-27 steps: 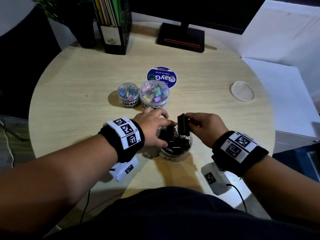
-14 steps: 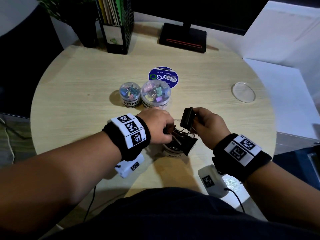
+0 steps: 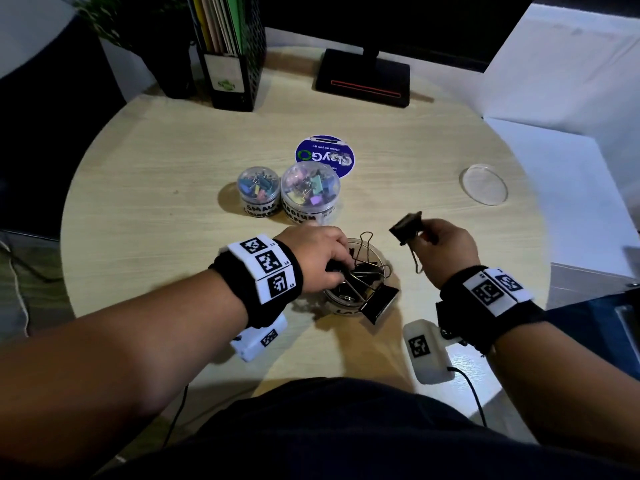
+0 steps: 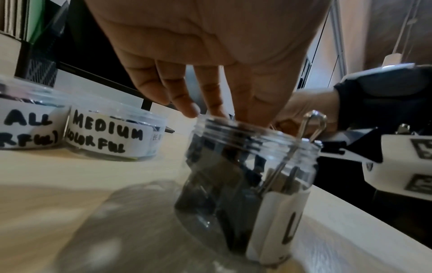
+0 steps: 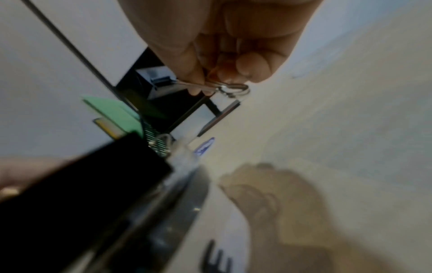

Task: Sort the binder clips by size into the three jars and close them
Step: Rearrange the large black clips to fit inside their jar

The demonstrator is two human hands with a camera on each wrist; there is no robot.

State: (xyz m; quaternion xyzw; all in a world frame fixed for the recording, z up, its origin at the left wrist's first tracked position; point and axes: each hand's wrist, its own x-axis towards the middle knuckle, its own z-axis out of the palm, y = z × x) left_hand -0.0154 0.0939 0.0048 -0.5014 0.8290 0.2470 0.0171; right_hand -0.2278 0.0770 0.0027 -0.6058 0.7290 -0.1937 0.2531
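Note:
The open large jar (image 3: 349,301) stands in front of me, stuffed with large black binder clips; one clip (image 3: 379,303) hangs over its near rim. My left hand (image 3: 318,258) reaches into the jar's mouth (image 4: 245,147), and its fingertips (image 4: 189,109) and thumb pinch a black clip there. My right hand (image 3: 445,247) hovers right of the jar and pinches the wire handle (image 5: 231,88) of another large black clip (image 3: 407,226) held in the air. The small jar (image 3: 258,192) and the medium jar (image 3: 310,194), both full of colourful clips, stand behind.
A clear lid (image 3: 483,184) lies at the table's right side. A blue round sticker (image 3: 325,155) sits behind the jars. A file holder (image 3: 230,53), a plant and a monitor base (image 3: 363,81) line the back edge of the wooden table (image 3: 156,202).
My right hand has lifted its black clip up and rightward, away from the jar. My left hand has stayed at the jar mouth, and one clip now hangs over the rim.

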